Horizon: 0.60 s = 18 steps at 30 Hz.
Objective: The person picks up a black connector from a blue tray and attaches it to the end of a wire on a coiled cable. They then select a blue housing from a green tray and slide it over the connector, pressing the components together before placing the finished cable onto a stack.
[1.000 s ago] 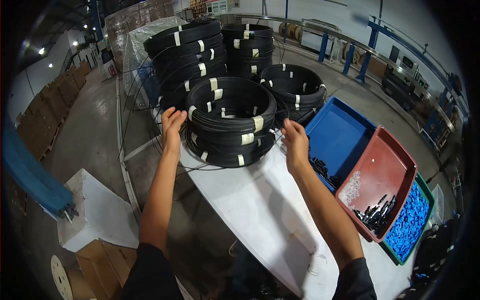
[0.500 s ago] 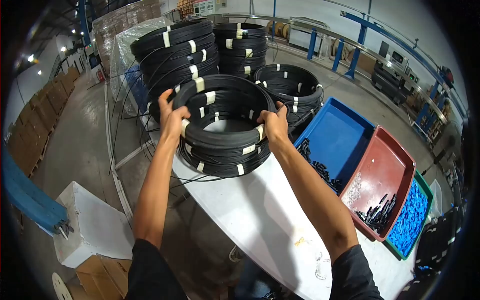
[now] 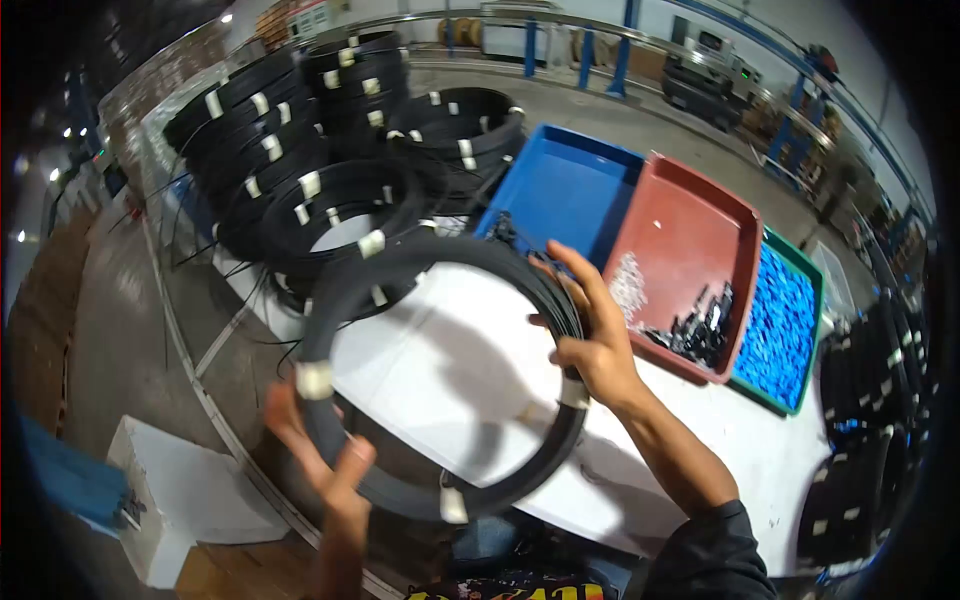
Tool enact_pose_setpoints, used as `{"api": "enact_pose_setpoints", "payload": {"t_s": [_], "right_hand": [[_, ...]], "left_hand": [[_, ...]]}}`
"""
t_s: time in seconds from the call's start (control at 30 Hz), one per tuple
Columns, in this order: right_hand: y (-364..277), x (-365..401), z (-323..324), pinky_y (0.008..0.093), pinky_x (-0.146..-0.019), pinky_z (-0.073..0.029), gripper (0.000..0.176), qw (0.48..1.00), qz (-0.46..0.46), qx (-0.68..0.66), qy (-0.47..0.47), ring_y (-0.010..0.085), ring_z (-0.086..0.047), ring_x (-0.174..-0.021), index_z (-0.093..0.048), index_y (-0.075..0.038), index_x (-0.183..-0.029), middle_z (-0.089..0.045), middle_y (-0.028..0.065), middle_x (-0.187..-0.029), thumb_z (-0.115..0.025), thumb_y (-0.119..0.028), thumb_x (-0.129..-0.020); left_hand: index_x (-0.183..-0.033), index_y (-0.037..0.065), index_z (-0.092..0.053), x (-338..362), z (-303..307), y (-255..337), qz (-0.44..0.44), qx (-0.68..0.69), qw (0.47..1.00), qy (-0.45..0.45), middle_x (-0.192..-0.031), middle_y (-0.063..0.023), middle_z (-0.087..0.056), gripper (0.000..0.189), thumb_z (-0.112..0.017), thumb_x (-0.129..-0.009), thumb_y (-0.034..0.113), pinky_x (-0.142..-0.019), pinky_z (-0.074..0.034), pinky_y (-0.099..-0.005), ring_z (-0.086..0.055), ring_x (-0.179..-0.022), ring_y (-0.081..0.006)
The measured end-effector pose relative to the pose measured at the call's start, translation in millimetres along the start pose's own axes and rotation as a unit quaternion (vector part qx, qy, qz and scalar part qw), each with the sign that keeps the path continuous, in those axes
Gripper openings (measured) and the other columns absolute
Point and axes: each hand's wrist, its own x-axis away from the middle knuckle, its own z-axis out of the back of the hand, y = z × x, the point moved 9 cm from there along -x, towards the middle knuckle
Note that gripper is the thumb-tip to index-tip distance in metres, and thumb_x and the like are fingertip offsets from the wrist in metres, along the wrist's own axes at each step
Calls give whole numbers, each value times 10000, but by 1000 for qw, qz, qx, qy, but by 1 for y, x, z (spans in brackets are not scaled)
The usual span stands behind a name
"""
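A coil of black cable [image 3: 340,290], bound with pale tape bands, is held up tilted over the near edge of the white table [image 3: 440,350]. My right hand [image 3: 600,335] grips its right side, thumb on the near face and fingers around the outer edge. On the lower left, my left hand [image 3: 325,465] is closed around the ring, somewhat blurred. Just behind the held coil is a short stack of similar coils [image 3: 285,235] on the table.
Taller coil stacks [image 3: 245,120] stand at the back left. To the right are a blue tray [image 3: 575,185] with black parts, a red tray [image 3: 690,240] with black and clear pieces, and a green tray [image 3: 800,385] of blue pieces. More black coils [image 3: 850,490] are at far right.
The top coil has been lifted off the near stack and brought toward me, tilting up. My hands moved with it, the left downward and the right to the right. The view has shifted right.
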Motion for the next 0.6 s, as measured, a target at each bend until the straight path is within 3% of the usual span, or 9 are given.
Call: {"api": "enact_pose_setpoints", "payload": {"t_s": [0.03, 0.07, 0.1, 0.13, 0.27, 0.4, 0.6], "right_hand": [[1, 26, 14, 376, -1163, -395, 1046, 999, 5, 34, -4, 279, -434, -1475, -346, -45, -1595, -418, 171, -1606, -508, 202, -591], [2, 51, 28, 338, -1198, -334, 1036, 997, 9, 69, -11, 250, -408, -1496, -374, -36, -1588, -436, 163, -1603, -512, 194, -587], [7, 77, 43, 276, -1188, -295, 1039, 997, -47, 65, 8, 228, -404, -1491, -399, -37, -1587, -460, 161, -1597, -512, 188, -580], [14, 104, 58, 262, -1165, -304, 1026, 993, -93, 70, 37, 215, -421, -1470, -411, -35, -1584, -478, 170, -1587, -506, 183, -586], [25, 190, 104, 248, -1083, -411, 1023, 976, -155, 70, 138, 209, -471, -1428, -434, -39, -1574, -501, 170, -1567, -507, 175, -576], [21, 251, 133, 238, -991, -493, 1024, 953, -182, 59, 236, 213, -498, -1407, -437, -35, -1569, -518, 168, -1549, -509, 166, -567], [5, 300, 145, 324, -1201, -331, 965, 942, -148, 123, 275, 259, -465, -1448, -460, 0, -1532, -532, 172, -1518, -506, 161, -581]], "left_hand": [[-1611, 25, -170, 29, -12, -12, 46, 35, 998, -5, -1512, -110, -367, 1111, -717, -657, 183, -1031, -356, -354, -423, -1144, -208], [-1597, 16, -182, 55, -20, -23, 30, 33, 999, -30, -1517, -133, -336, 1089, -674, -633, 133, -1067, -322, -372, -407, -1150, -217], [-1610, 28, -204, 83, -26, -31, 77, 26, 995, -64, -1552, -93, -347, 1063, -642, -644, 90, -1011, -374, -270, -439, -1172, -163], [-1593, 0, -196, 103, -35, -35, 82, 38, 993, -81, -1546, -138, -336, 1046, -597, -630, 79, -1132, -310, -328, -403, -1300, -214], [-1499, -72, -214, 149, -75, -34, 23, 44, 980, -193, -1535, -244, -286, 977, -535, -589, 81, -1255, -37, -467, -240, -1466, -360], [-1442, -48, -328, 168, -108, -21, -34, -39, 950, -309, -1439, -243, -333, 870, -550, -609, 66, -1234, -158, -477, -327, -1394, -381], [-1357, -55, -432, 181, -134, -24, -49, -104, 907, -405, -1405, -274, -360, 745, -581, -637, 67, -1195, -245, -494, -380, -1325, -394]]}}
